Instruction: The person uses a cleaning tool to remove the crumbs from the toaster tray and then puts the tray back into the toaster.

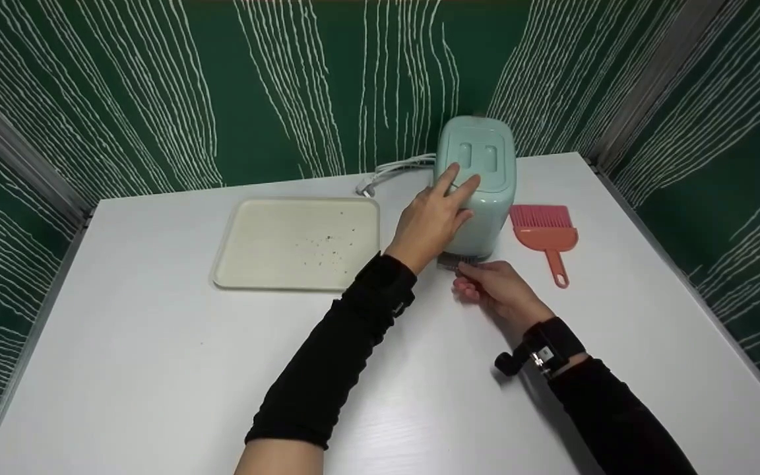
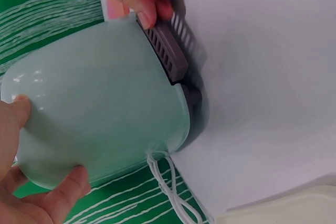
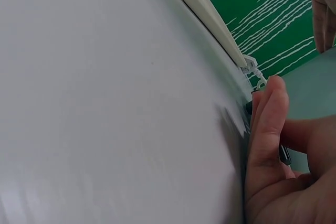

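Observation:
A mint-green toaster (image 1: 479, 211) stands upright near the back of the table, its slots covered by a lid (image 1: 479, 155). My left hand (image 1: 429, 221) rests on its upper near end with fingers spread; the left wrist view shows the fingertips (image 2: 73, 182) on the shell. At the toaster's base, the right hand (image 1: 495, 287) pinches the edge of a dark, slotted crumb tray (image 2: 165, 51) between thumb and fingers. The crumb tray sticks out a little from the bottom of the shell. In the right wrist view, the fingers mostly hide it.
A cream serving tray (image 1: 254, 244) with scattered dark crumbs (image 1: 330, 247) lies left of the toaster. Right of it lies a pink-bristled brush in an orange dustpan (image 1: 545, 239). A white cord with a plug (image 1: 368, 187) trails behind, near the green wall.

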Motion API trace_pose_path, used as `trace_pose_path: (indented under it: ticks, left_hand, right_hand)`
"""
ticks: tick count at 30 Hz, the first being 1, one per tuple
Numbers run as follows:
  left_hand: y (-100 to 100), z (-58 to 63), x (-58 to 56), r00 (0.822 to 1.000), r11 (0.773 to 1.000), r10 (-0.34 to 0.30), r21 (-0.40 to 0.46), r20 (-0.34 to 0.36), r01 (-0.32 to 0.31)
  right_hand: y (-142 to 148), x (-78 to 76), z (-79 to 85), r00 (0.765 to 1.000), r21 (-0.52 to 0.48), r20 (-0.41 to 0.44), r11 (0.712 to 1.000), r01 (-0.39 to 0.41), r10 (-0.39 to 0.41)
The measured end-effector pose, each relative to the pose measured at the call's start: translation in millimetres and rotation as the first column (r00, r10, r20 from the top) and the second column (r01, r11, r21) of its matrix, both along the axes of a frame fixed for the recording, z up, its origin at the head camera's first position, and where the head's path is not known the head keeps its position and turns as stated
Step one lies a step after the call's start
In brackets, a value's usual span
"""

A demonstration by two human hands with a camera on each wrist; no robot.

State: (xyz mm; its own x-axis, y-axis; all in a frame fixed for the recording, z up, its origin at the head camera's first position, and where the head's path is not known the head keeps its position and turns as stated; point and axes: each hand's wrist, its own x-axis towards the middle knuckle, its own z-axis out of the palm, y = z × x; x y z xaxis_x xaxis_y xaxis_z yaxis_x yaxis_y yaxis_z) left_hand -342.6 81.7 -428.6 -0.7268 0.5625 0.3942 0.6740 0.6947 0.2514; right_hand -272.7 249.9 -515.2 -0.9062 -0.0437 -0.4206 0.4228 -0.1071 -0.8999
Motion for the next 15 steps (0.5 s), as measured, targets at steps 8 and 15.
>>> trace_pose_path:
  ticks: [8,15]
  left_hand:
    - [0.6,-0.2,0.4,1.0,1.0,-0.002,0.001,0.002,0.002]
    - [0.5,-0.4,0.0,1.0,1.0,0.003,-0.005,0.008,-0.003]
  right_hand:
    - [-3.5,-0.6,-0.8,1.0,-0.013,-0.011,0.999,0.029,-0.029]
    - [-5.6,-1.6,-0.4,0.999,0.01,0.004,0.999,0.04,-0.04]
